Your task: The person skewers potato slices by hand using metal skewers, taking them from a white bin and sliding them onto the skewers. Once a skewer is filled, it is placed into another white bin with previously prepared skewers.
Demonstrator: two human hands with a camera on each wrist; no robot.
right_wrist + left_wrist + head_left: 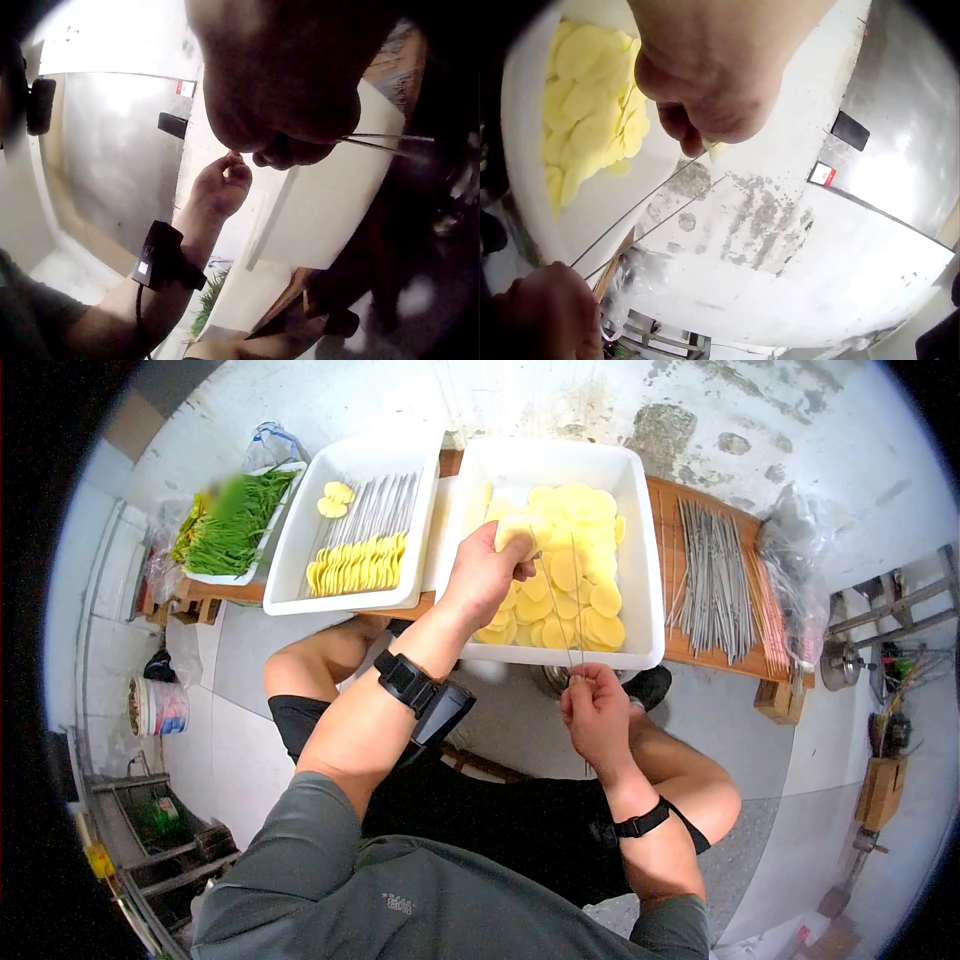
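Observation:
Over the right white tub [650, 560], the left hand [482, 572] pinches a yellow slice [517, 533] between thumb and fingers. Two thin metal skewers [578, 610] rise from the right hand [600, 720], which grips them near the tub's front edge. One skewer's upper end meets the slice at the left fingertips; the other stands beside it, apart. In the left wrist view the left hand [712, 82] holds the slice edge-on [715, 152]. Many loose yellow slices [585, 510] lie in the tub below.
A second white tub [290, 550] at left holds skewered slices [355, 565] in a row, bare skewer ends toward the wall. Farther left is a tray of green vegetables [235, 525]. Grey skewers [712, 580] lie on the wooden board at right, beside a plastic bag [795, 550].

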